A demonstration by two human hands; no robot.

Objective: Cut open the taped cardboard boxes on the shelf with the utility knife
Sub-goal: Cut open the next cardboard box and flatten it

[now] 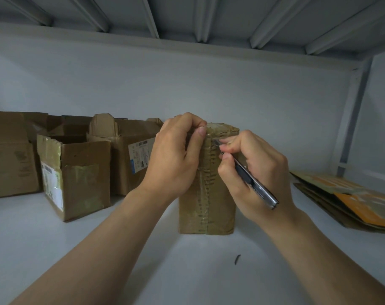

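Dim, cool grey light, soft and even, with no lamp in view. The shelf (55, 249) surface is palest; the ribbed underside (187, 14) above is darker. A faint shadow lies before the taped box (209, 205). Its top tape and the utility knife (262, 192) end glint weakly. Wide-angle bending bows the upper beam (187, 44) and tilts the right upright (352, 119). Labels on the opened boxes (77, 172) look soft.

A: Is the whole taped box (207, 201) showing?
B: No. The left hand (176, 155) covers its upper left corner, the right hand (253, 170) its upper right face.
A: The utility knife (264, 193)?
B: Its middle sits hidden inside the right hand; the blade tip (215, 142) is too small to judge.
A: Elsewhere?
B: Print on the label (141, 155) is blurred, the flattened cardboard (352, 194) runs off the right edge, the dark scrap (237, 259) is too small to name.
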